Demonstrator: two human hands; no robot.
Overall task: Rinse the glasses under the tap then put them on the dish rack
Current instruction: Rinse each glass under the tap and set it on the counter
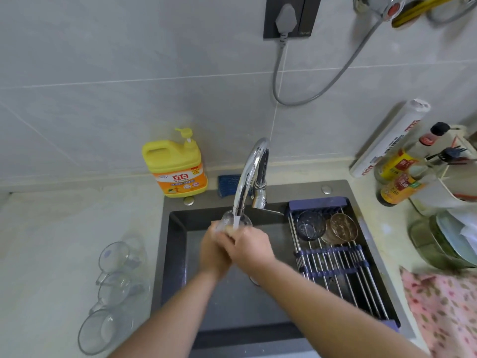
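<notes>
Glass (233, 221): clear, held over the sink (175, 254) beneath the tap (249, 177), with the water stream falling on it.
Left hand (214, 254): fingers curled round the glass from the left.
Right hand (251, 248): closed on the glass's near end, overlapping the left hand.
Rack (335, 267): spans the sink's right side and carries a blue glass (309, 224) and an amber glass (343, 227), side by side at its far end.
Clear glasses (116, 257): three in a row on the counter (51, 228), left of the sink.
Jug (175, 169): yellow, behind the sink, left of the tap.
</notes>
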